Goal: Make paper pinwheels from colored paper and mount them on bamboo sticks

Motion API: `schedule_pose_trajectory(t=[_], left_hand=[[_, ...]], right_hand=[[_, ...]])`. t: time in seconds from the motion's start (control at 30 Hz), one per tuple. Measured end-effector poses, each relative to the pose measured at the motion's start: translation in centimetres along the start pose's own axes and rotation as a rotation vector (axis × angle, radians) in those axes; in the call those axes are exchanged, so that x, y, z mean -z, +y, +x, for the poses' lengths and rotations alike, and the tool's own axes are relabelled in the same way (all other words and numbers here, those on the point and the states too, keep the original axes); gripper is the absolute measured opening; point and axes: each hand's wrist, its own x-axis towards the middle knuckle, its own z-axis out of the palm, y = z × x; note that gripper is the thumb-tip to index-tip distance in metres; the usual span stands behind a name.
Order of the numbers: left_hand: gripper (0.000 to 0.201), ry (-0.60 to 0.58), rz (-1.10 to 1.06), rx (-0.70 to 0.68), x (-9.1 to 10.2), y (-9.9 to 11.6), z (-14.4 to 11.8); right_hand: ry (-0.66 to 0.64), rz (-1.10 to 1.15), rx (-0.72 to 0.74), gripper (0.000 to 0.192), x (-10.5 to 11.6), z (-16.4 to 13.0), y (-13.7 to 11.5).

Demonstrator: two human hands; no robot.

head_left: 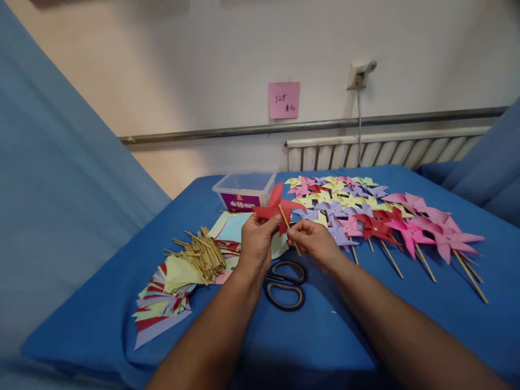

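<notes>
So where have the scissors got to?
The black-handled scissors lie on the blue table cover near the middle of the head view, just below and between both hands, right of the bundle of wooden sticks.

There is just 1 view, worn on the person's head, looking forward and down over the blue-covered table [406, 336] from its near edge. It sits close above the scissors [285, 286], forearms rising from the bottom edge. Beyond the scissors it faces the wall and its radiator [385, 151].
</notes>
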Motion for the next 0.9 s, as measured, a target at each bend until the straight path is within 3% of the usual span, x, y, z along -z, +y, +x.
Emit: schedule_pose_trajectory(t=[0.2, 0.47, 0.7, 0.9], left_hand=[[0.031, -0.051, 0.038, -0.017, -0.1, 0.3, -0.2], [0.033, -0.070, 0.065, -0.072, -0.1, 1.1, -0.7], [0.040, 0.063, 0.073, -0.098, 0.2, 1.2, -0.1], [0.040, -0.098, -0.012, 0.030, 0.1, 1.1, -0.2]], right_hand=[[0.087, -0.003, 0.042, 0.033, 0.1, 0.3, 0.1], [0.101, 0.020, 0.083, 0.036, 0.0, 0.3, 0.2], [0.015, 0.143, 0.043, 0.034, 0.1, 0.1, 0.3], [-0.155, 0.171, 0.017, 0.033, -0.2, -0.5, 0.1]])
